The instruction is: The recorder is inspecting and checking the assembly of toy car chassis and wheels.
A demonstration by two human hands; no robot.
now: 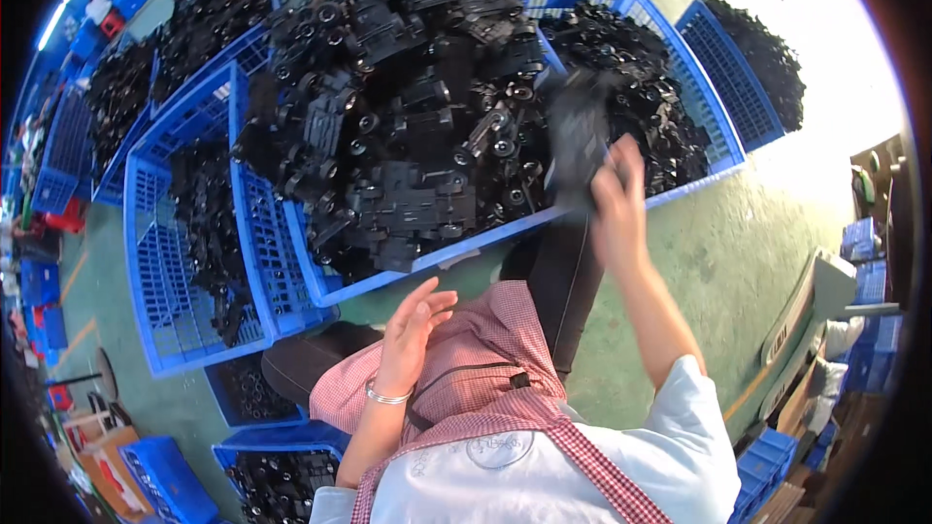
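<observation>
My right hand (617, 196) is raised over the near edge of the big blue crate (427, 260) and grips a black plastic toy-car chassis (577, 141), which is blurred. The crate is heaped with black chassis parts with small wheels (408, 107). My left hand (413, 325) hangs open and holds nothing, fingers spread, above my lap and the checked red apron (485, 349). A silver bangle (388, 396) circles the left wrist.
More blue crates of black parts stand around: one at the left (184, 233), one at the right (680, 68), another at far right (738, 68), and low ones by my left leg (282, 471). Green floor (738, 243) lies to the right. Cardboard boxes (107, 461) sit at lower left.
</observation>
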